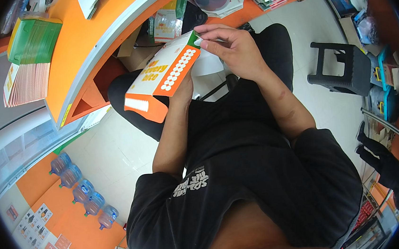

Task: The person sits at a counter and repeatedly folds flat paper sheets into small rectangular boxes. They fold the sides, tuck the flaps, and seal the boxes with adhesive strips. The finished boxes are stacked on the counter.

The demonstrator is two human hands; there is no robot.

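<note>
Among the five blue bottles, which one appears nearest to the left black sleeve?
The lowest bottle, ending the row at lower right; the other four lie farther from the sleeve.

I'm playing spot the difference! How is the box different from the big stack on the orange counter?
The box is one carton, but the stack has many thin layers. The box is held in the left hand and right hand; no hand touches the stack. The box shows white circles on orange; the stack shows green and pinkish edges. Both have some green.
</note>
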